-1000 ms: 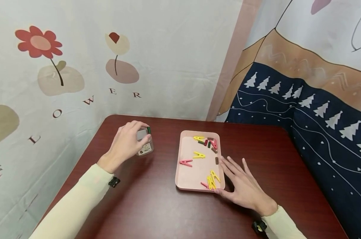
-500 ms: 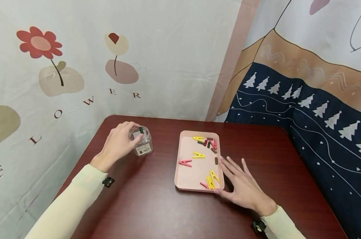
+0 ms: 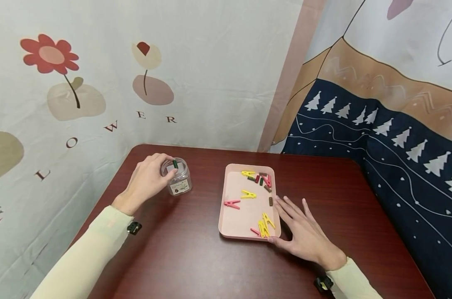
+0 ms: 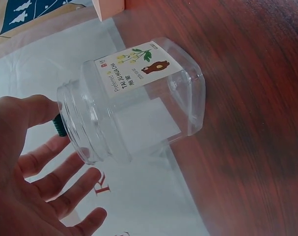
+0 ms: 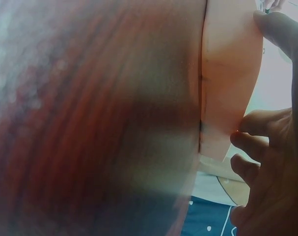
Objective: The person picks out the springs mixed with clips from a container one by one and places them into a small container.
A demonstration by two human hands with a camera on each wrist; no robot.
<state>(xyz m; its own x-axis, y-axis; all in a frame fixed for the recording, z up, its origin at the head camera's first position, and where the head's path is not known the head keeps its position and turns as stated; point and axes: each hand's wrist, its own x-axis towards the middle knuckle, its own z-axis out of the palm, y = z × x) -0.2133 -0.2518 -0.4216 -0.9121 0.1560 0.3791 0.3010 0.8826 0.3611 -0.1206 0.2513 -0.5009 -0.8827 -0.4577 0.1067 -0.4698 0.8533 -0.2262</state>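
Note:
At the table's far left, my left hand pinches a small dark green ribbed piece between thumb and finger, at the mouth of a clear plastic jar. The jar stands upright and wears a printed label; no other pieces show inside it in the left wrist view. My right hand touches the right rim of a pink tray, fingers spread and fairly straight. Yellow clothespins, pink clothespins and several small ribbed pieces in brown, green and dark red lie in the tray.
Everything sits on a dark red-brown wooden table. A pale printed cloth hangs behind it, and a navy cloth with trees hangs at the right.
My left hand has shifted left from over the jar, uncovering its mouth, still pinching the green ribbed piece. My right hand and the tray have hardly moved.

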